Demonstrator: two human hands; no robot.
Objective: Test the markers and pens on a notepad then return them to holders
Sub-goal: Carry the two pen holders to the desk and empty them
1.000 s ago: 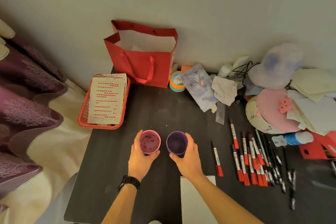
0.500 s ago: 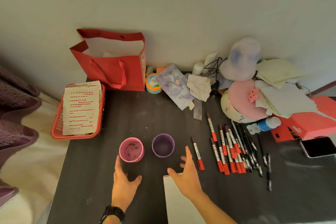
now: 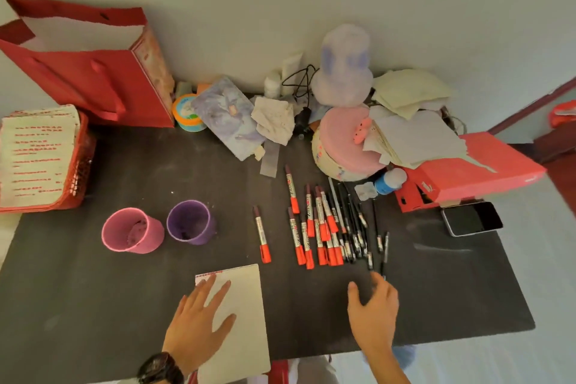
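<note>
**Q:** Which step is in hand?

**A:** By my reading, the first one: selecting an item to test. Nothing has been picked up. The pink holder (image 3: 132, 231) and the purple holder (image 3: 190, 222) stand upright, side by side on the tabletop (image 3: 140, 296). No marker or pen stands in either.

**Q:** What is the state of the hands?

**A:** The left hand (image 3: 199, 321) lies flat on the notepad (image 3: 246, 305). Its fingers (image 3: 207, 287) are straight and spread and grip nothing, and the hand appears to steady the pad. The right hand (image 3: 372, 312) is over the tabletop at the near ends of the pens (image 3: 355, 227). Its fingers (image 3: 381, 282) are loosely spread and hold nothing. Whether they touch a pen cannot be told.

**Q:** Where are the task items?

**A:** The notepad lies at the near edge, blank page up. The red-capped markers (image 3: 318, 227) lie in a loose row to the right of the holders. A lone marker (image 3: 261, 234) lies apart, between that row and the purple holder. The thin black pens lie just beside the markers on the right, and some overlap.

**Q:** What does the next move call for?

**A:** Pinch a single barrel; the black pens are nearest the right hand. Lift it clear without rolling its neighbours. Uncap it, then carry it to the page while the left hand holds the pad down.
</note>
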